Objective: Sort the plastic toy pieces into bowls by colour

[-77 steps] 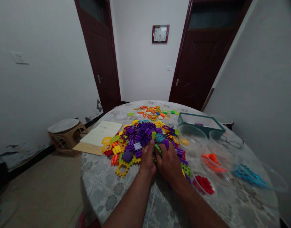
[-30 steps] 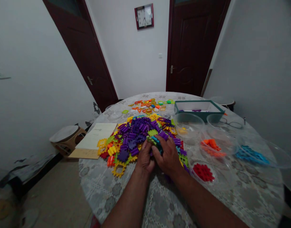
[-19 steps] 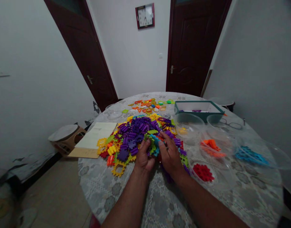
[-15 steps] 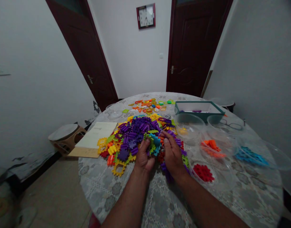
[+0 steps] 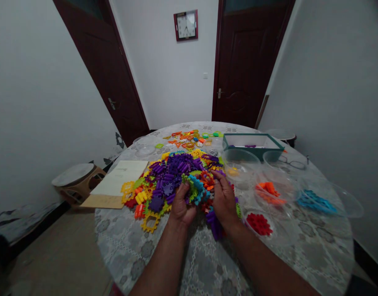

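My left hand [image 5: 182, 209] is closed around a green gear piece [image 5: 192, 189] and a blue gear piece [image 5: 201, 190], which sit side by side above the table. Facing it, my right hand [image 5: 225, 202] pinches an orange gear piece [image 5: 207, 179] right beside the blue one; whether these two are joined I cannot tell. Behind and under both hands spreads a heap of plastic gear toy pieces, mostly purple pieces [image 5: 179, 163], with yellow, green, orange and red ones at its edges. A yellow square gear frame [image 5: 150, 222] lies at its near left side.
Clear plastic bowls stand on the right, holding red gears [image 5: 259, 224], orange pieces [image 5: 269, 193] and blue pieces [image 5: 315, 201]. Behind them are a green-rimmed box [image 5: 253, 151] and glasses [image 5: 296, 165]. An open notebook [image 5: 121, 176] lies left; small flat pieces [image 5: 185, 139] are scattered at the back.
The orange gear piece now shows more fully between my hands, close to the blue one. The whole view has shifted slightly; both hands keep nearly the same place over the heap.
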Motion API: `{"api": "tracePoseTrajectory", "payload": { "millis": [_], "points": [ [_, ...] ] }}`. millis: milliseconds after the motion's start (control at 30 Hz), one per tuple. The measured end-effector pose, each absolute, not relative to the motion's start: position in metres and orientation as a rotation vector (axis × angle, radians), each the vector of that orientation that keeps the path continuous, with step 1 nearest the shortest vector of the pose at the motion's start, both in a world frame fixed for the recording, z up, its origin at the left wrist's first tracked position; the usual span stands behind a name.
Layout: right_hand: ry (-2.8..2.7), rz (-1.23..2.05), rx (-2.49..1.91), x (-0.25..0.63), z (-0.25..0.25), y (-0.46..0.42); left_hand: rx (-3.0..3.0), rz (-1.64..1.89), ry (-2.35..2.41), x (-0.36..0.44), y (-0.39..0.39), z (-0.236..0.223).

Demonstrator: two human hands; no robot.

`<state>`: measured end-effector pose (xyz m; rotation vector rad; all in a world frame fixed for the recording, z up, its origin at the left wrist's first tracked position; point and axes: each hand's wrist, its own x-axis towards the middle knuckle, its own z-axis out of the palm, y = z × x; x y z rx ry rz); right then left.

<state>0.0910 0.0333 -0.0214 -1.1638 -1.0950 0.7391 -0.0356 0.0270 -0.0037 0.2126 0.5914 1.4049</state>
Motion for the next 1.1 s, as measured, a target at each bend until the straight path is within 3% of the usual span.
{"api": "tracePoseTrajectory", "payload": {
  "millis": [567, 1100],
  "points": [
    [-1.096, 0.702, -1.232, 0.088, -0.024, 0.041, 0.368, 1.342, 0.583, -0.034, 0.030, -0.017],
    [-1.206, 0.632, -1.227, 0.077, -0.016, 0.021, 0.056, 1.454, 0.655, -0.051, 0.035, 0.000]
  ]
}}
